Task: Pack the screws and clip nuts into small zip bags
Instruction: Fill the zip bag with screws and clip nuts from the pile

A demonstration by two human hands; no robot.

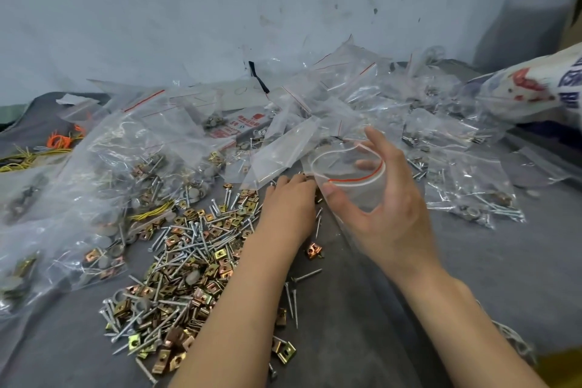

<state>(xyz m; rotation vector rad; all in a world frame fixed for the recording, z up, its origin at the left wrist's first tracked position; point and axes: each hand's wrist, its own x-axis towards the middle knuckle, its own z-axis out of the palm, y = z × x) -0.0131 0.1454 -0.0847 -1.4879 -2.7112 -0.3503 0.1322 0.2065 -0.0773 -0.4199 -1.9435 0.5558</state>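
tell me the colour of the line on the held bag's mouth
Red, on the bag, beside its white zip strip; head view.

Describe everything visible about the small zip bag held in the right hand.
The zip bag is small, thin clear plastic with a white zip strip and red line round its mouth. The mouth is spread into an open oval. The right hand holds it, thumb on the near rim, fingers at the far rim. The left hand lies just beside its left edge; contact unclear. Contents unclear.

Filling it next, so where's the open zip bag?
In the head view, right of centre: the right hand holds the zip bag at its open mouth, just right of the left hand.
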